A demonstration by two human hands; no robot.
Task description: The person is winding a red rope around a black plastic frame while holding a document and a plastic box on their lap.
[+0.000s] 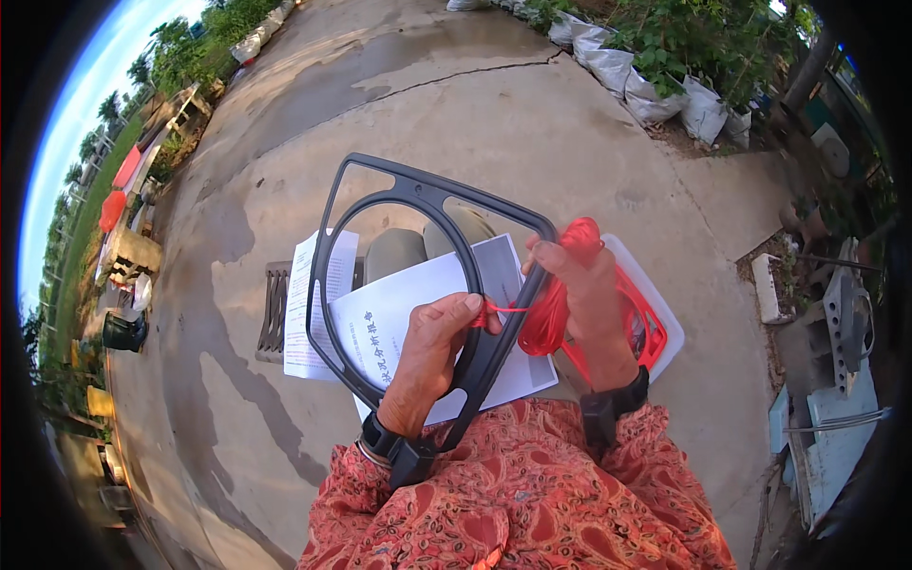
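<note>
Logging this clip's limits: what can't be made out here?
- Head view: the right hand covers where the red cord bundle is gripped.
- The left hand hides part of the black frame and the cord's end.
- The papers and frame cover most of the stool.
- The red net sits partly behind the right hand.
- The picture's dark rim cuts off the yard's edges.
</note>
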